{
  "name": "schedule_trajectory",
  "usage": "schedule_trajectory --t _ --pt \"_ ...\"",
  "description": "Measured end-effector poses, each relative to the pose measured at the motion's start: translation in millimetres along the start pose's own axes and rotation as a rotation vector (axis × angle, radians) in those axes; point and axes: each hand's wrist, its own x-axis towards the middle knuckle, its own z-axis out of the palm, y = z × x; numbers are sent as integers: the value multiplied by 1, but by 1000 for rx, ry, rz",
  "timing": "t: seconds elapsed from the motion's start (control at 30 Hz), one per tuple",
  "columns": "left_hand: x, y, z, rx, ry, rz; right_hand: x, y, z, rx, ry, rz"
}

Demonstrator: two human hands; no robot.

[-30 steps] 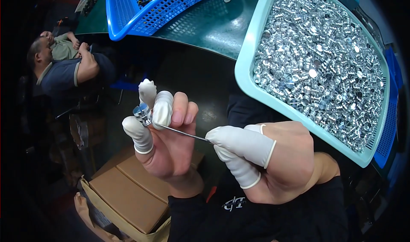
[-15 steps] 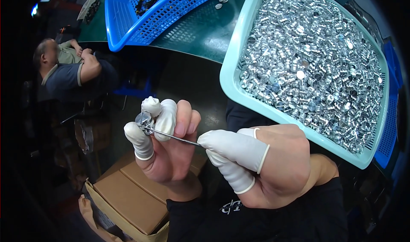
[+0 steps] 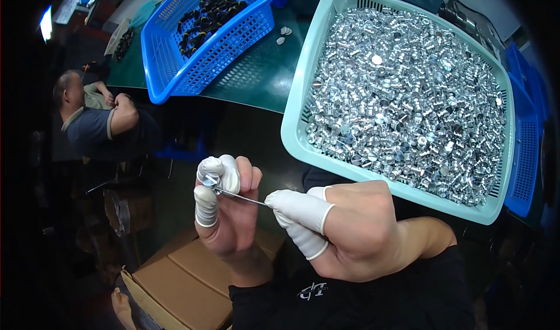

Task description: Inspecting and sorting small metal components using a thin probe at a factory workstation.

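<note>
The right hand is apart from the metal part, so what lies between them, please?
A thin metal rod runs from the right hand to the metal part in the head view.

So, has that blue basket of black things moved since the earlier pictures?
No. The blue basket sits where it did along the edge of the green table; only the view has shifted.

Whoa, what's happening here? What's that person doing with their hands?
The person's left hand pinches a shiny part between fingers in white covers. The right hand holds a thin rod, its tip at that part; I can't tell if they touch. To the right sits a pale green tray heaped with shiny pieces. A blue basket of black things stands on the green table.
</note>
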Motion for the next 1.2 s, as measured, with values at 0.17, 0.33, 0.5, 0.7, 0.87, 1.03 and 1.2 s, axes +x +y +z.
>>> schedule_trajectory --t 0.17,0.33,0.5,0.7,0.87,1.03,1.2 --pt "-3 -1 -6 36 -16 9 -3 1 2 -27 -13 11" --pt "-6 4 -5 21 -26 -4 -5 0 4 0 -3 6" --pt "-4 1 -4 33 -6 15 -3 1 3 -8 14 0" --pt "-3 0 8 149 34 86 -3 -6 -3 -69 -61 14" --pt "0 -5 -2 103 1 15 0 -1 -2 -57 -74 72" --pt "1 -9 -8 75 -44 5 -4 2 -2 -10 -50 61" --pt "-1 -5 -12 89 -38 3 4 -7 -1 16 -79 152"
